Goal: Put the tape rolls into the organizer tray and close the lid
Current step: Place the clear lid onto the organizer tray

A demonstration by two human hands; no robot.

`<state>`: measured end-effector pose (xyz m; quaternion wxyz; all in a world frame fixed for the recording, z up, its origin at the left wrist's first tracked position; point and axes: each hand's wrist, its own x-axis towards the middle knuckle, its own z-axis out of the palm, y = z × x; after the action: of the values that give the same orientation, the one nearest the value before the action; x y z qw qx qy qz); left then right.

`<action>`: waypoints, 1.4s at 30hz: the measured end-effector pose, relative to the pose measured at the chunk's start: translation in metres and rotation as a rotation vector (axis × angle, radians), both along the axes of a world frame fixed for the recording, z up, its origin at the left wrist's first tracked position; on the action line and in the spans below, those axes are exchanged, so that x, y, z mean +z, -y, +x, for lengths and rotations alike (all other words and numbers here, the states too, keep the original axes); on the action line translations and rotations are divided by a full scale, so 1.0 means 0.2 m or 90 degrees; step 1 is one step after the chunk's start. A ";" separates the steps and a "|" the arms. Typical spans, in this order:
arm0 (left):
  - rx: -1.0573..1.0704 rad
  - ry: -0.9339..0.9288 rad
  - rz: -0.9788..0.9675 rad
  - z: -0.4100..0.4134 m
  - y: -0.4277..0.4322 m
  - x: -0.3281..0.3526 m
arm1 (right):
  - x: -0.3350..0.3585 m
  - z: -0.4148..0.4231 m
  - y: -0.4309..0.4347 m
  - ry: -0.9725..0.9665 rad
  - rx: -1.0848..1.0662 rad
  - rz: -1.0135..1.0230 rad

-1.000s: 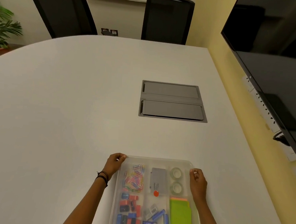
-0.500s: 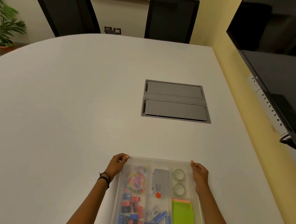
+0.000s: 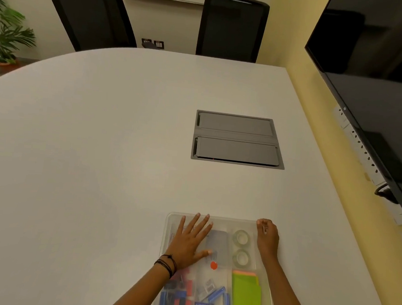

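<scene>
The clear organizer tray (image 3: 231, 220) lies at the near edge of the white table, with its translucent lid down over it. Two tape rolls (image 3: 241, 237) (image 3: 242, 257) sit one behind the other in the far right compartment, seen through the lid. My left hand (image 3: 189, 240) lies flat with fingers spread on the lid's far left part. My right hand (image 3: 267, 238) rests curled at the tray's far right corner, fingertips on the rim.
Under the lid are green sticky notes (image 3: 247, 296), a grey box with a red dot (image 3: 217, 247) and blue and red clips (image 3: 178, 298). A grey cable hatch (image 3: 236, 139) sits mid-table. Two black chairs (image 3: 232, 27) stand behind; a monitor (image 3: 379, 76) hangs right.
My left hand left the tray's far left corner and now lies flat on the lid. My right hand stays at the far right corner. The view shifted slightly.
</scene>
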<state>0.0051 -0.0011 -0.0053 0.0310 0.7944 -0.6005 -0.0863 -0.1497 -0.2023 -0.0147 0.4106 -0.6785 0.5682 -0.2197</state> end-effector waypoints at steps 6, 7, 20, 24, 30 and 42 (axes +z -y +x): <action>0.013 0.033 -0.026 -0.04 0.04 -0.03 | 0.00 -0.04 -0.03 -0.007 0.026 -0.039; 0.015 0.020 -0.017 -0.04 0.03 -0.03 | 0.00 -0.04 -0.04 -0.005 0.027 -0.042; 0.050 -0.032 0.059 0.04 -0.04 0.07 | 0.05 -0.22 -0.23 -0.306 0.061 -0.086; 0.130 -0.038 0.030 0.07 -0.17 0.07 | 0.04 -0.36 -0.34 -0.372 0.089 -0.129; 0.262 -0.107 -0.113 0.10 -0.36 0.01 | 0.03 -0.43 -0.45 -0.382 0.074 -0.140; 0.375 -0.315 -0.081 -0.06 -0.52 -0.05 | 0.05 -0.41 -0.52 -0.334 0.023 -0.108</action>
<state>-0.0078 0.1027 -0.0160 0.2474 0.8844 -0.3255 -0.2253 -0.2315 -0.0975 -0.0052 0.1948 -0.7542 0.6225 -0.0763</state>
